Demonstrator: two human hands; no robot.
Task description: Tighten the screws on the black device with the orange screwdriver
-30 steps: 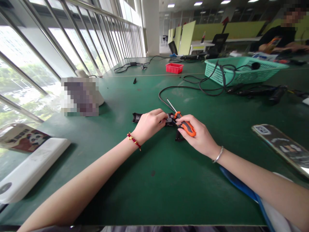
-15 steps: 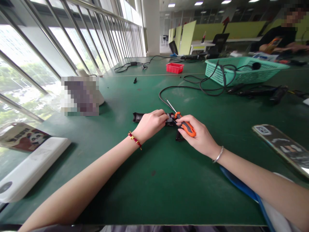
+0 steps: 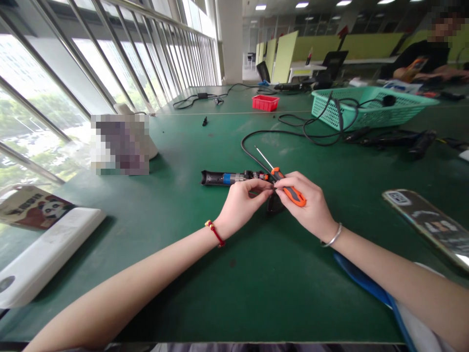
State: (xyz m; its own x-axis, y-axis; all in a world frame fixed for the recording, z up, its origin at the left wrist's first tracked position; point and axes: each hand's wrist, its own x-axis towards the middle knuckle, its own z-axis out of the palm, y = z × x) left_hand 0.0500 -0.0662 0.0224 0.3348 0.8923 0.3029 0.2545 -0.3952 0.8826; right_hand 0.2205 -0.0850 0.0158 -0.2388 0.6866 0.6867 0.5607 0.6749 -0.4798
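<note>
Long black device (image 3: 234,178) stretched across mid-frame, innards exposed

Flat on the green table (image 3: 256,293), slightly above the centre of the frame: left end well apart from any fingers, blue band (image 3: 227,179) towards the middle, small orange part (image 3: 266,177) near the right end. Just below that end, left hand (image 3: 242,205), thumb and forefinger drawn nearly together at the tips; impossible to tell whether pinched on anything. Between and below both sets of fingertips, a dark piece (image 3: 275,204). Next, screwdriver (image 3: 294,195), shaft slanting towards the upper left, tip clear of the black device. Wrapped round its orange and grey handle, right hand (image 3: 309,203).

Compared with half a second earlier: black device in the same spot; left hand shifted right and slightly down, off the middle of the body, blue band newly uncovered; screwdriver and right hand a little further right.

Hard to make out, from the left: white slab (image 3: 54,254), cut off by the left edge; pixelated object (image 3: 122,144); right end of the black device and its meeting with the black cable (image 3: 245,148), behind fingers and handle; person (image 3: 421,61) at upper right, partly pixelated; phone (image 3: 428,225), cut off by the right edge.
</note>
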